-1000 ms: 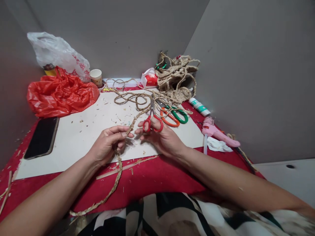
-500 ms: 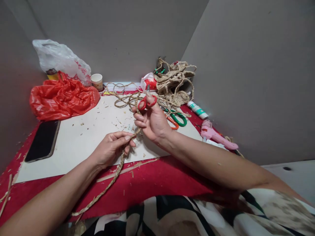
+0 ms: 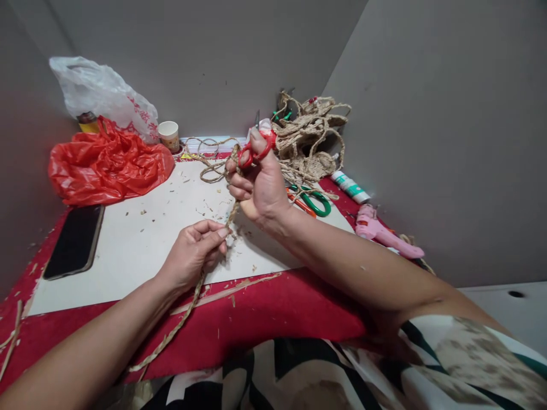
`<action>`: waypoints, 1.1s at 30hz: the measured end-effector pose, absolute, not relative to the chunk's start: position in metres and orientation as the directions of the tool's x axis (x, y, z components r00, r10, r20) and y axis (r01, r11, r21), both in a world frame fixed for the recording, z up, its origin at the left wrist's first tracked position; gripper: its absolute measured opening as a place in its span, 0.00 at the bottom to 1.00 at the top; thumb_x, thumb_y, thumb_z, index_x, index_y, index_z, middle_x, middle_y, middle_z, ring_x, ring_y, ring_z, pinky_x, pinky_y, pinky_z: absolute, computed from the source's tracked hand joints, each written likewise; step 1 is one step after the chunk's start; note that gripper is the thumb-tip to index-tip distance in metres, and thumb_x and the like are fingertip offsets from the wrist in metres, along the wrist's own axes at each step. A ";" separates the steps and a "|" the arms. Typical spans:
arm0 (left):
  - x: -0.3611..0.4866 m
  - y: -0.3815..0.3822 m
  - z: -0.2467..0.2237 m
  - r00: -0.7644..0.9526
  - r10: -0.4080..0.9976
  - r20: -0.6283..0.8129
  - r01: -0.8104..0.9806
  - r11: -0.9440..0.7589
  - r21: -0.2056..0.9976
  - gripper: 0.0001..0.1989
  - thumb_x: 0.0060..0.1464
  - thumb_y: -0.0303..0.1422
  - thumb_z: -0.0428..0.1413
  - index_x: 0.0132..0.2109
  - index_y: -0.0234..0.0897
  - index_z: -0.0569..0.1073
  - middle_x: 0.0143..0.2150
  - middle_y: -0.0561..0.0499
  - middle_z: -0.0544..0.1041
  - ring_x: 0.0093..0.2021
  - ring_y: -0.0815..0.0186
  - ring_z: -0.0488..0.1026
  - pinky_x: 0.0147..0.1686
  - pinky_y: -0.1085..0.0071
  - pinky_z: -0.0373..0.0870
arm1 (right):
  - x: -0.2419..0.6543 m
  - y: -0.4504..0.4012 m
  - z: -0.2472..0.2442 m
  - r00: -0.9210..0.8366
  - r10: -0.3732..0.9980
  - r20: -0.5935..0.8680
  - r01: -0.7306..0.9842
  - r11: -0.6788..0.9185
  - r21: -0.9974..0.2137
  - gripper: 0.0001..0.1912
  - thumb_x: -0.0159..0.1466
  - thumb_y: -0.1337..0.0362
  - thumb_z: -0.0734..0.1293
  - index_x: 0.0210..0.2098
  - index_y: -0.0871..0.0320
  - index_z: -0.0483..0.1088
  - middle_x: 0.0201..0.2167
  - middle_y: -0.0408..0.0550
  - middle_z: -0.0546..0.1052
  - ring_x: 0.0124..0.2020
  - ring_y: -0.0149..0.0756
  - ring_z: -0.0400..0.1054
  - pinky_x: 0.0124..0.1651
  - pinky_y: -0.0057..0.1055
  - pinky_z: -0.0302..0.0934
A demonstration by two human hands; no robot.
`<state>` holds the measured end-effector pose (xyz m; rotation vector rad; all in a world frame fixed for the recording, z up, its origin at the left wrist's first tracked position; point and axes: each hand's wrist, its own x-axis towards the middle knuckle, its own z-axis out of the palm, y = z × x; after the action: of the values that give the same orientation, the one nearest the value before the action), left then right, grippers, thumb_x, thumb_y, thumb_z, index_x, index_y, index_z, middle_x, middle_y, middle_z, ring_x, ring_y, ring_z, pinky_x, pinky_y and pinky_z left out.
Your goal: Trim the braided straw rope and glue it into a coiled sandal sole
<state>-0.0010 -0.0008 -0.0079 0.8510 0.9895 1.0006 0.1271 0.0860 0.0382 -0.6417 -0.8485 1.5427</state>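
Observation:
My left hand [image 3: 197, 249] pinches a braided straw cord [image 3: 171, 335] between thumb and fingers, above the front part of a white board [image 3: 141, 245]. The cord's lower length hangs down across the red cloth toward my lap. Farther up, my right hand [image 3: 260, 179] is closed, with red-handled scissors [image 3: 247, 155] held at thumb and forefinger, their blades pointing up and away. The same cord runs up into the curled fingers of this hand and comes out above them. Where it passes through the palm is hidden.
A tangled heap of straw cord [image 3: 310, 136] lies at the back right. Orange- and green-handled scissors [image 3: 320, 204] are beside my right wrist, a pink glue gun [image 3: 380, 230] farther right. At left lie a red plastic bag [image 3: 111, 168] and a phone [image 3: 74, 242]; a paper cup [image 3: 168, 136] stands behind.
My right hand has moved up and away along the cord, still with the scissors. The left hand has shifted slightly left, and the stretch of cord between the hands is longer. The view has tilted slightly.

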 end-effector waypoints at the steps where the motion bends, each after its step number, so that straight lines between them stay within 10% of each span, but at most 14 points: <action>1: -0.001 -0.001 -0.008 0.192 0.947 -0.259 -0.270 0.305 0.913 0.11 0.49 0.34 0.65 0.33 0.34 0.72 0.19 0.57 0.72 0.13 0.81 0.53 0.14 0.81 0.44 | 0.127 0.086 0.040 -0.137 0.989 0.062 -0.566 -0.027 -0.824 0.24 0.62 0.40 0.62 0.25 0.53 0.58 0.20 0.37 0.67 0.14 0.23 0.42 0.16 0.27 0.36; 11: 0.001 -0.006 -0.008 0.090 0.986 -0.142 -0.131 0.153 0.979 0.26 0.48 0.33 0.65 0.54 0.36 0.70 0.21 0.57 0.75 0.16 0.76 0.60 0.18 0.79 0.53 | 0.136 0.090 0.030 -0.113 0.982 0.153 -0.623 0.050 -0.781 0.24 0.60 0.40 0.65 0.27 0.53 0.59 0.20 0.37 0.66 0.14 0.22 0.43 0.16 0.27 0.36; 20: 0.005 -0.008 -0.010 -0.099 0.994 -0.051 -0.110 0.041 0.993 0.09 0.45 0.33 0.67 0.35 0.35 0.78 0.29 0.53 0.76 0.22 0.74 0.66 0.21 0.78 0.60 | 0.133 0.080 0.039 -0.054 0.986 0.157 -0.567 0.099 -0.818 0.27 0.57 0.39 0.67 0.25 0.54 0.56 0.22 0.38 0.68 0.15 0.21 0.42 0.16 0.26 0.33; 33: -0.006 0.005 -0.015 0.360 0.905 -0.226 -0.364 0.359 0.859 0.04 0.55 0.29 0.59 0.38 0.34 0.71 0.25 0.54 0.73 0.15 0.80 0.54 0.17 0.81 0.51 | 0.141 0.108 0.014 -0.156 0.978 -0.137 -0.455 -0.195 -0.869 0.28 0.56 0.39 0.68 0.22 0.57 0.60 0.20 0.41 0.71 0.15 0.21 0.55 0.17 0.21 0.49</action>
<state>-0.0060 0.0052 -0.0145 0.8083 0.8070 0.9445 0.1410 0.1085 0.0139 -0.8955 -0.8322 1.6131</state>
